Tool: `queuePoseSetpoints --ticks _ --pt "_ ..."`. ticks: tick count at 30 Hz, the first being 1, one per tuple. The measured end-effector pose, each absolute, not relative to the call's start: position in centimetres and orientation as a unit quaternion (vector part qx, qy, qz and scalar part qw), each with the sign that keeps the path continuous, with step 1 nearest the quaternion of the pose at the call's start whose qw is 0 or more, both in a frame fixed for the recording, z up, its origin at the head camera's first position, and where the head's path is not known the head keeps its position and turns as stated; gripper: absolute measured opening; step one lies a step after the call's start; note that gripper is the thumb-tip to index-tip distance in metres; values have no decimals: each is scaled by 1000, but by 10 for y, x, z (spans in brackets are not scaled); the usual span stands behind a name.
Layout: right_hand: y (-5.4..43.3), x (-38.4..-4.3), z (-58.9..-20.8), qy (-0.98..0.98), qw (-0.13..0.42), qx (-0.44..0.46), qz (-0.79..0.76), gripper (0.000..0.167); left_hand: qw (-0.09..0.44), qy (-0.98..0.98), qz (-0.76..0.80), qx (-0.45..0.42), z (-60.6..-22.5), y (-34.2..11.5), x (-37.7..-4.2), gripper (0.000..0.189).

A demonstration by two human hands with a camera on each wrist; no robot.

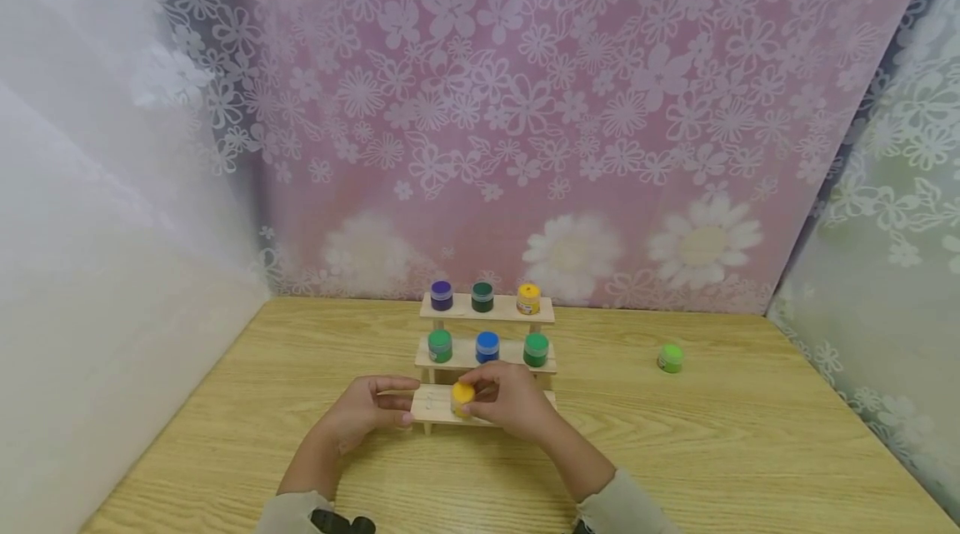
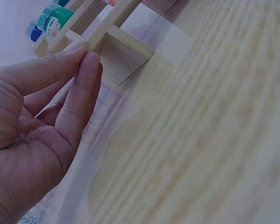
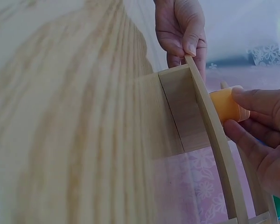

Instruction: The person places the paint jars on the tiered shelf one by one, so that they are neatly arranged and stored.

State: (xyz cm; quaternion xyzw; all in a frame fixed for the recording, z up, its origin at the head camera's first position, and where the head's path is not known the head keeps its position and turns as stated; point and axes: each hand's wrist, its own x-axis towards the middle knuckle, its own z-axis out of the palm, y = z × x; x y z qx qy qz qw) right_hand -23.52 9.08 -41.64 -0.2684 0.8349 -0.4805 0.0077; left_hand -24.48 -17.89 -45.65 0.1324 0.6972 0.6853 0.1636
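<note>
A three-step wooden display stand (image 1: pixel 431 406) stands on the table. My left hand (image 1: pixel 358 414) pinches the left end of its lowest step, thumb and fingers meeting at the corner (image 2: pixel 94 41) in the left wrist view. On that same step, my right hand (image 1: pixel 519 406) holds a yellow paint jar (image 1: pixel 462 394) between thumb and fingers, a bit left of the middle. The right wrist view shows the jar (image 3: pixel 225 106) gripped by its lid, its base right at the step's surface.
Green, blue and green jars (image 1: pixel 487 346) line the middle step. Purple, dark green and yellow jars (image 1: pixel 482 296) occupy the top one. A light green jar (image 1: pixel 671 358) sits alone on the wood-grain table (image 1: pixel 720 442) at right. Floral curtains (image 1: pixel 480 101) hang behind and at the sides.
</note>
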Motion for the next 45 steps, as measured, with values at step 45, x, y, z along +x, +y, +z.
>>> queuePoseSetpoints --ticks 45 --pt "158 -228 -393 782 -57 -291 -549 37 155 710 673 135 -457 -180 -244 56"
